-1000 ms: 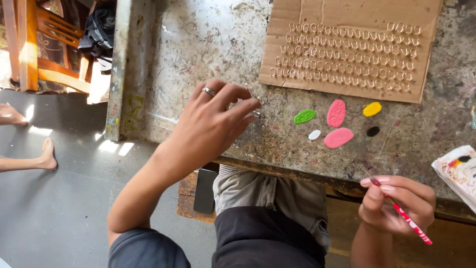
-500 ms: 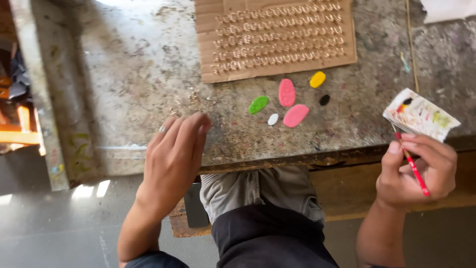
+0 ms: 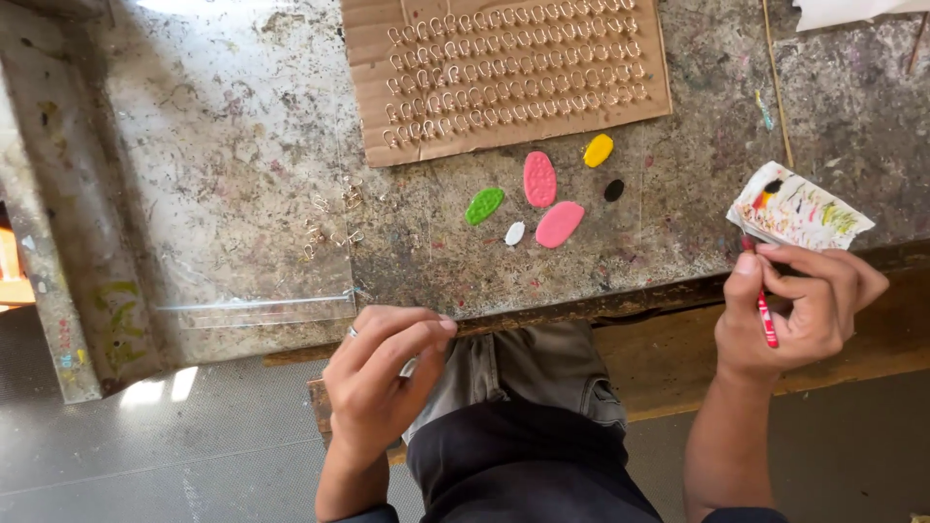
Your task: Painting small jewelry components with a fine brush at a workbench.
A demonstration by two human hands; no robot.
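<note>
My left hand hovers at the front edge of the worn stone table, above my lap, fingers curled and thumb pressed to fingertips. Whether something tiny sits in the pinch is hidden. A ring is on one finger. My right hand grips a thin red brush, tip pointing down, just below a paint-smeared scrap of paper at the table edge. Between the hands lie small oval pieces: green, two pink, yellow, black and white.
A cardboard sheet with rows of small metal hooks lies at the back. A clear plastic sheet covers the table's left part, with several loose hooks on it. A thin stick lies at the right.
My left hand has pulled back off the tabletop to its front edge and its fingers have curled together. My right hand has risen toward the paint-smeared paper, still gripping the brush.
</note>
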